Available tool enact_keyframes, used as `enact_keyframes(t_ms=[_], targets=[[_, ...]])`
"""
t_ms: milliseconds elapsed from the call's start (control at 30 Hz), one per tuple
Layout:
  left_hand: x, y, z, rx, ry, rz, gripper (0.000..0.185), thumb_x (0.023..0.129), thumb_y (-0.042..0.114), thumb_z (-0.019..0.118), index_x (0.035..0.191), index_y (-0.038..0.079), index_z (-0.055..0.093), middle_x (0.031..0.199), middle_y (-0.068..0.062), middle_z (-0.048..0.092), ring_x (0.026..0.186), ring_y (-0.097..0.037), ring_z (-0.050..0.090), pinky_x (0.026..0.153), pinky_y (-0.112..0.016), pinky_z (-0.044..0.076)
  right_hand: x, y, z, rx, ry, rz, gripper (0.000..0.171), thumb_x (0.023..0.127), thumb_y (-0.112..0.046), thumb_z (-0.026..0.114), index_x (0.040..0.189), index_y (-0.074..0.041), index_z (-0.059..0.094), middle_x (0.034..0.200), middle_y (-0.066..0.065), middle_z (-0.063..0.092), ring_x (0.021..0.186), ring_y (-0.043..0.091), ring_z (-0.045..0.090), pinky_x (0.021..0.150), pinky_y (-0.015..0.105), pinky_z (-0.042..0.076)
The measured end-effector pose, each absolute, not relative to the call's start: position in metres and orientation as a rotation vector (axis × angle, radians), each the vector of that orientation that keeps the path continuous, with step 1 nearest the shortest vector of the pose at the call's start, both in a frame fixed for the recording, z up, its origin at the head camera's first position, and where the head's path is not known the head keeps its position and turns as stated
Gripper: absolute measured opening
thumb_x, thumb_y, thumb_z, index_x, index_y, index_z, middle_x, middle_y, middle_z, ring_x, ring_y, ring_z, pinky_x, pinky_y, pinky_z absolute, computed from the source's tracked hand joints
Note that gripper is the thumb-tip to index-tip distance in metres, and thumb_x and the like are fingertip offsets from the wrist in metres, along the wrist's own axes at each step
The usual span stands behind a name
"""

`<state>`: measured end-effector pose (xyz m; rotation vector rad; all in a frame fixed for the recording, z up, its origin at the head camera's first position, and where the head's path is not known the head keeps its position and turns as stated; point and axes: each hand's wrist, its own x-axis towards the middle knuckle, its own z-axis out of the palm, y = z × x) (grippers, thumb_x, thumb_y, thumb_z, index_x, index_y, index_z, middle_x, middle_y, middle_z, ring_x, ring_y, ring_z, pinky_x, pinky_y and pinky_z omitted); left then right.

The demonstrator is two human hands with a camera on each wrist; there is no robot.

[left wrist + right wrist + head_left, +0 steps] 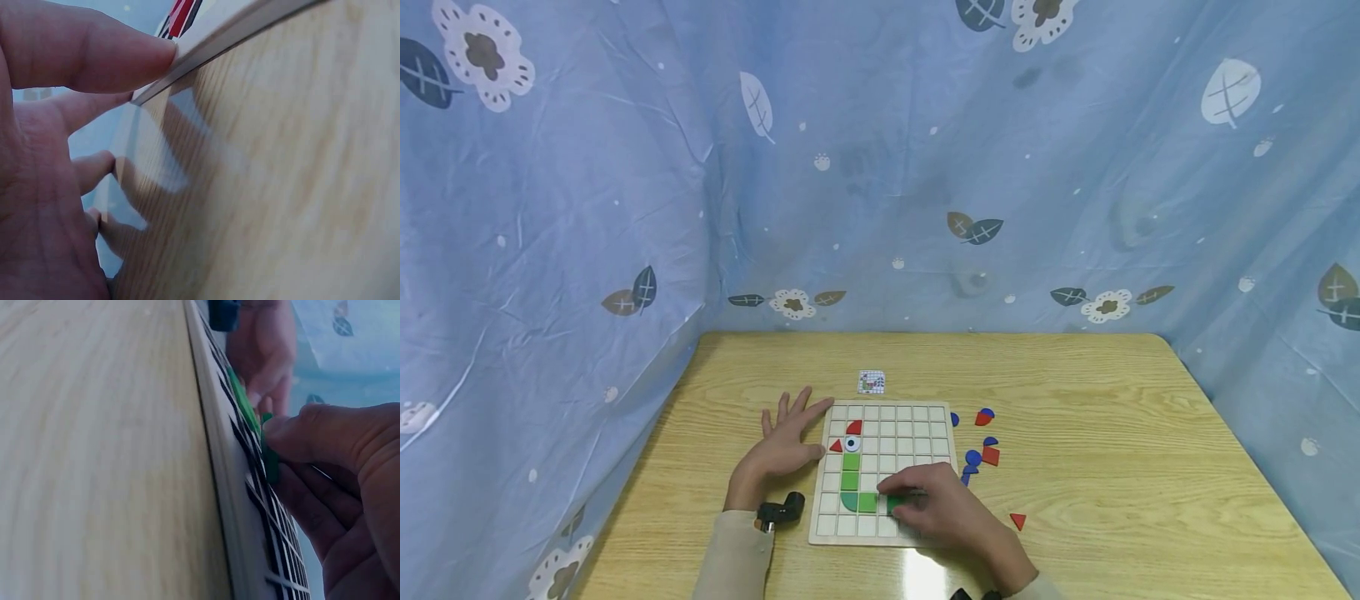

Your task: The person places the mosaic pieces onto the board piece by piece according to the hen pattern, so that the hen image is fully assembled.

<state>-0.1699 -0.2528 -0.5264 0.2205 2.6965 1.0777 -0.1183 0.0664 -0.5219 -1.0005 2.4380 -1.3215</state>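
Note:
A white gridded board [842, 541] lies on the table. My left hand [782, 446] is spread at its left edge, with thumb and index fingertip touching the rim. Over the lower middle of the grid, my right hand [943, 508] pinches a dark green piece [270, 456] between thumb and fingers; its outline is partly hidden. To the left of that hand, the grid bears a red quarter-circle [854, 427], a round eye piece [852, 443], a red triangle [837, 447], light green squares [850, 481] and a darker green quarter-circle [849, 502].
Loose blue pieces [973, 457] and red ones [991, 456] lie right of the board. Another red triangle [1018, 521] sits nearer the front. Behind the board is a small picture card [872, 382]. A blue patterned curtain [895, 167] hangs behind the table.

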Motion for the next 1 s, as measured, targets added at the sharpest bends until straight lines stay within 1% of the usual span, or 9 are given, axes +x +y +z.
enact_keyframes(t_ms=[167, 267, 533, 767, 1000], targets=[[-0.170, -0.252, -0.526, 0.225, 2.703, 1.071, 0.085, 0.089, 0.012, 0.070, 0.170, 0.019, 0.044, 0.184, -0.021, 0.007, 0.167, -0.053, -0.015, 0.124, -0.079, -0.019, -0.119, 0.058, -0.523, -0.984, 2.440, -1.261, 0.037, 0.093, -0.002, 0.082, 0.126, -0.019, 0.083, 0.121, -0.012, 0.082, 0.109, 0.000, 0.071, 0.102, 0.026, 0.059], [-0.170, -0.251, -0.525, 0.232, 2.700, 1.081, 0.085, 0.089, 0.012, 0.070, 0.170, 0.019, 0.044, 0.184, -0.022, 0.008, 0.167, -0.053, -0.016, 0.124, -0.079, -0.020, -0.120, 0.057, -0.524, -1.000, 2.474, -1.231, 0.037, 0.093, -0.002, 0.082, 0.127, -0.018, 0.083, 0.122, -0.012, 0.081, 0.112, 0.000, 0.071, 0.103, 0.029, 0.060], [-0.171, -0.251, -0.523, 0.228, 2.698, 1.073, 0.084, 0.090, 0.013, 0.069, 0.170, 0.019, 0.044, 0.184, -0.022, 0.007, 0.167, -0.053, -0.016, 0.124, -0.078, -0.020, -0.121, 0.056, -0.526, -1.031, 2.497, -1.243, 0.034, 0.093, 0.001, 0.080, 0.123, -0.015, 0.084, 0.119, -0.011, 0.082, 0.109, 0.001, 0.072, 0.102, 0.030, 0.061], [-0.170, -0.252, -0.525, 0.230, 2.698, 1.071, 0.085, 0.090, 0.012, 0.069, 0.170, 0.019, 0.043, 0.184, -0.022, 0.007, 0.167, -0.053, -0.016, 0.124, -0.078, -0.020, -0.119, 0.052, -0.525, -1.053, 2.519, -1.228, 0.033, 0.093, 0.000, 0.081, 0.123, -0.014, 0.083, 0.119, -0.009, 0.082, 0.112, 0.002, 0.073, 0.101, 0.031, 0.062], [-0.169, -0.252, -0.525, 0.236, 2.706, 1.067, 0.085, 0.089, 0.013, 0.070, 0.169, 0.018, 0.044, 0.184, -0.023, 0.007, 0.167, -0.055, -0.015, 0.123, -0.079, -0.020, -0.118, 0.061, -0.525, -1.012, 2.500, -1.291, 0.031, 0.094, -0.006, 0.081, 0.123, -0.016, 0.084, 0.117, -0.009, 0.083, 0.107, 0.004, 0.075, 0.099, 0.028, 0.061]])
